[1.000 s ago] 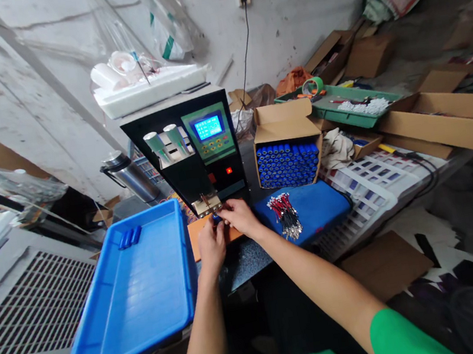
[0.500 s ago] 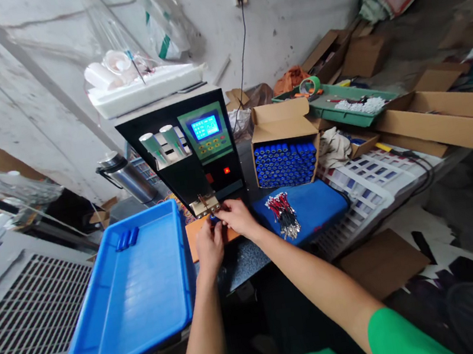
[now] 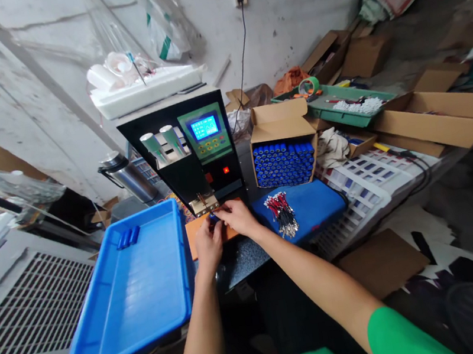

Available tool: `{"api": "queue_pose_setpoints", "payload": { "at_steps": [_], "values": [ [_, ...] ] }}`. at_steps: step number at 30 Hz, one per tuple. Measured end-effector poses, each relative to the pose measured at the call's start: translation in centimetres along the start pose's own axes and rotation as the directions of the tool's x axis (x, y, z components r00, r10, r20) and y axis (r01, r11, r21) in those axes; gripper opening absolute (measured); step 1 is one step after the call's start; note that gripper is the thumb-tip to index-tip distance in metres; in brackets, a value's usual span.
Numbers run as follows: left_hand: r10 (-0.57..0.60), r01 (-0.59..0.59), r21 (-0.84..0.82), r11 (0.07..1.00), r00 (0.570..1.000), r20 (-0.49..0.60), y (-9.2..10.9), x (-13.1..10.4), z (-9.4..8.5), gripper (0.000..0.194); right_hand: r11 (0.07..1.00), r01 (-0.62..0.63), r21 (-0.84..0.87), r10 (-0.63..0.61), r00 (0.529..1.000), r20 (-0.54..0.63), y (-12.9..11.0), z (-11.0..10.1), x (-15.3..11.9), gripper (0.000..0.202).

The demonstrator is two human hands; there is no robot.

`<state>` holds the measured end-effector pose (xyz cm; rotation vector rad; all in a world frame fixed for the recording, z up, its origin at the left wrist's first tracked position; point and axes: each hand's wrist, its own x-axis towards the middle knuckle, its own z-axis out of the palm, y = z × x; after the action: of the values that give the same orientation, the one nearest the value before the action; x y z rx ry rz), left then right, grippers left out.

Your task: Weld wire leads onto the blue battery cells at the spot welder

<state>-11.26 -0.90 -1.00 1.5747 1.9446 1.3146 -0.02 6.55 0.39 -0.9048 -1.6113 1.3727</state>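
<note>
Both of my hands meet right at the electrode tips of a black spot welder [image 3: 228,181] with a lit blue screen. My left hand [image 3: 208,244] is closed on a blue cylindrical battery cell [image 3: 213,218], mostly covered by fingers. From the other side, my right hand [image 3: 237,217] pinches at the same cell's end; whether a thin lead is also between its fingers is too small to tell. Beneath the hands lies an orange board [image 3: 195,231]. To the right, a bundle of red and black wire leads [image 3: 285,214] rests on a blue pad [image 3: 319,203].
An open cardboard box [image 3: 280,128] full of blue cells stands behind the pad. On the left, a blue tray [image 3: 142,293] holds several blue cells [image 3: 128,238] in its far corner. A steel flask [image 3: 128,176] stands beside the welder. A green tray [image 3: 341,103] sits at the back right.
Both hands stay at the electrodes with only a very slight shift of the fingers. The camera view has moved a little. The tray's cells and the lead bundle are unchanged.
</note>
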Motion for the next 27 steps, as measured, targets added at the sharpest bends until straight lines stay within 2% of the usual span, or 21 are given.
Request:
{"api": "queue_pose_setpoints", "payload": {
  "at_steps": [2,4,6,9,12,14,16,19,22,24,27],
  "values": [
    [-0.002,0.002,-0.040,0.999,1.000,0.012,0.2,-0.1,0.0,0.030,0.992,0.053,-0.118,-0.058,0.997,-0.043,-0.5,-0.7,-0.8,0.016],
    [0.003,-0.002,-0.066,0.998,1.000,0.009,0.4,-0.3,0.0,0.030,0.946,0.140,-0.294,-0.172,0.981,-0.086,-1.3,-1.6,-1.9,0.013],
    [0.023,-0.023,-0.065,0.998,1.000,-0.006,0.5,-0.7,0.0,0.031,0.838,0.250,-0.485,-0.329,0.940,-0.084,-2.0,-2.5,-3.1,0.012],
    [0.112,-0.112,0.011,0.994,0.993,-0.023,0.3,-1.1,0.3,0.032,0.627,0.417,-0.659,-0.519,0.853,0.045,-2.9,-3.7,-4.3,0.019],
    [0.257,-0.255,0.119,0.960,0.967,0.002,0.2,-0.9,0.8,0.033,0.487,0.521,-0.701,-0.552,0.805,0.216,-3.3,-4.4,-4.7,0.023],
    [0.352,-0.352,0.184,0.918,0.935,0.033,0.4,-0.3,1.4,0.035,0.438,0.536,-0.722,-0.519,0.806,0.284,-3.4,-4.9,-4.5,0.024],
    [0.421,-0.422,0.235,0.875,0.905,0.058,1.1,0.4,2.4,0.035,0.418,0.514,-0.749,-0.502,0.818,0.282,-3.2,-5.8,-4.3,0.027],
    [0.488,-0.474,0.263,0.840,0.873,0.015,3.0,1.0,4.0,0.039,0.448,0.458,-0.768,-0.530,0.828,0.186,-2.9,-8.4,-4.0,0.027],
    [0.563,-0.538,0.244,0.807,0.826,-0.041,4.6,0.3,4.9,0.043,0.526,0.362,-0.769,-0.593,0.805,-0.026,-2.8,-12.4,-3.7,0.026],
    [0.629,-0.608,0.210,0.765,0.777,-0.042,4.7,-0.9,4.9,0.042,0.569,0.273,-0.776,-0.632,0.749,-0.199,-2.9,-15.5,-3.1,0.028],
    [0.687,-0.673,0.179,0.718,0.726,-0.028,2.9,-3.5,4.4,0.041,0.556,0.182,-0.811,-0.680,0.661,-0.319,-2.9,-19.3,-1.4,0.029]
  ]
}}
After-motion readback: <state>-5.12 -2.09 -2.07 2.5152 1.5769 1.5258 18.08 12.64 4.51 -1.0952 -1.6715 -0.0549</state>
